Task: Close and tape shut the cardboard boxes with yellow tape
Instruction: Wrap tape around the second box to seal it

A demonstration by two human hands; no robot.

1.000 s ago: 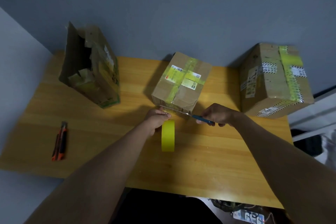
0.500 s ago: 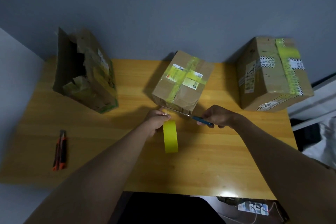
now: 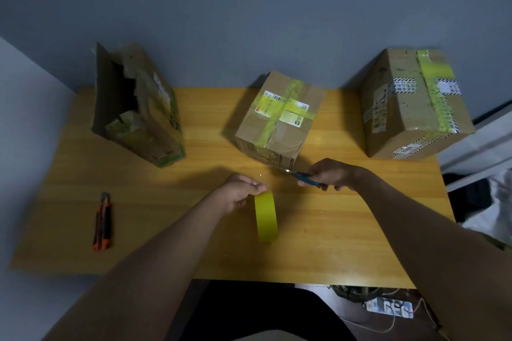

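Note:
A small cardboard box (image 3: pixel 279 122) with a cross of yellow tape stands shut at the table's middle. My left hand (image 3: pixel 239 192) pinches the top of an upright yellow tape roll (image 3: pixel 266 216), a little in front of that box. My right hand (image 3: pixel 331 174) grips blue-handled scissors (image 3: pixel 303 177), their blades pointing left toward the box's near bottom corner. A larger taped box (image 3: pixel 410 102) sits at the right. On the left a torn box (image 3: pixel 138 108) stands open, its flaps up.
An orange and black utility knife (image 3: pixel 102 221) lies near the left front of the wooden table (image 3: pixel 346 243). A grey wall runs behind the boxes. A power strip with cables (image 3: pixel 388 307) lies on the floor under the right front edge.
My left hand has drawn the tape roll back from the middle box toward me. The right hand with the scissors stays close to the box's corner.

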